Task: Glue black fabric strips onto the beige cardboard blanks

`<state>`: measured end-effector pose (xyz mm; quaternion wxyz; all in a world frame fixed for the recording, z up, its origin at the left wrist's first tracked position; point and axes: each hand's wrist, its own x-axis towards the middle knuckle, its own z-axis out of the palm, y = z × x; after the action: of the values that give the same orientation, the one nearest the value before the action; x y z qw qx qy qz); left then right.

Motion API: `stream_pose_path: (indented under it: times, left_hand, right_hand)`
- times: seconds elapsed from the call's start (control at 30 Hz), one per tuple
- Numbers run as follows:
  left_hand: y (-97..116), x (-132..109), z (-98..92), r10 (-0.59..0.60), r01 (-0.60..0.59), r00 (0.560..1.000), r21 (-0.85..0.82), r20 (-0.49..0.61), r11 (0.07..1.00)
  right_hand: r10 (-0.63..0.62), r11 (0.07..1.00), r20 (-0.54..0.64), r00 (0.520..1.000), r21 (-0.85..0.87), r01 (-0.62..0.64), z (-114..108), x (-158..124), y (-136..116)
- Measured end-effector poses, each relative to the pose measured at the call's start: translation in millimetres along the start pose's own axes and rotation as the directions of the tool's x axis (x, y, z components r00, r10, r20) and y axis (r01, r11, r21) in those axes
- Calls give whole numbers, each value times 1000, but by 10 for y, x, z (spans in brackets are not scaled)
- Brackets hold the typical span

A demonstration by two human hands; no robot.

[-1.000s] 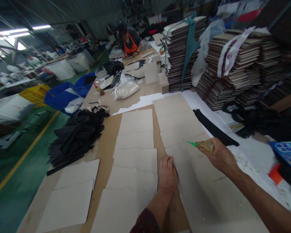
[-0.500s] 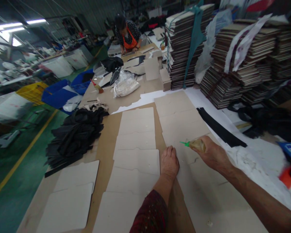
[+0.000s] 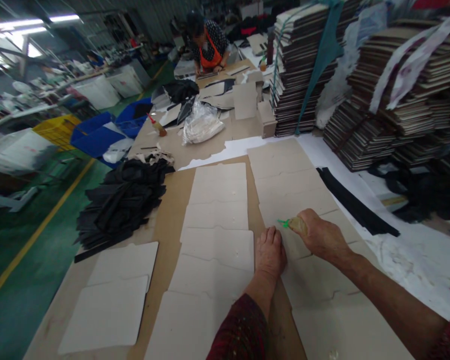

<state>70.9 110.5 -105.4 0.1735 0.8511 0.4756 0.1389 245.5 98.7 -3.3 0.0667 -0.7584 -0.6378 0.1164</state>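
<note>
- Squeeze bottle, green-tipped, was gripped in your R hand, over R col. of pale boards.
- Your L hand lay at their L edge; couldn't tell its grip.
- Black strips lay L.

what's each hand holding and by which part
The right hand grips the green-tipped bottle by its body; whether the left hand, by the boards, holds anything cannot be told.

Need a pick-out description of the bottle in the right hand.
On the long table, find the rightmost column of overlapping boards. Over it, the right hand grips a small bottle. Unlike the red-tipped bottle farther off, its nozzle is green.
</note>
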Motion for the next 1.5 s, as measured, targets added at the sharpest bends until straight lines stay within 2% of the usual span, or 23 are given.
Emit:
stream_pose_path:
  times: [0.1,0.23,0.43,0.6,0.73,0.93,1.0,1.07,1.2,1.3,1.4,1.5]
  left_hand:
    - [1,2,-10,-4,5,1000,-13,24,1000]
    - [-16,-5,8,-1,2,1000,-34,31,999]
    - [-28,5,45,18,-17,999,-40,29,999]
    - [-26,-2,28,23,-22,1000,-69,19,997]
    - [-25,-3,11,27,-26,1000,-80,11,996]
    - [-21,2,-2,7,-7,1000,-74,11,997]
    - [-17,-10,-14,-7,7,1000,-67,2,998]
    - [-3,-27,-39,-14,14,1000,-49,-1,999]
    - [35,9,-119,-56,55,998,-35,-22,998]
    - [19,189,-160,-64,61,996,-48,-68,997]
    - [-62,460,-141,-79,78,992,-13,-95,997]
    - [-163,655,-69,-111,114,991,40,-78,993]
  right_hand:
    - [-44,997,41,998,-67,47,-49,60,-79]
    - [-45,993,21,999,-104,47,-117,115,-132]
    - [100,993,26,995,-72,-98,-182,65,-86]
    - [172,985,63,983,-11,-172,-122,-27,-61]
    - [152,988,57,987,-30,-151,-63,-31,-123]
    - [113,993,24,993,-47,-112,-96,104,-218]
    - [165,986,-18,986,34,-164,-109,142,-131]
    - [262,951,-66,963,187,-246,-127,158,50]
    - [486,791,-113,866,478,-382,-229,119,603]
    - [571,746,-147,808,504,-436,-349,50,997]
    - [540,789,-137,831,426,-443,-412,-23,1223]
    - [481,844,-112,869,328,-425,-363,-73,1290]
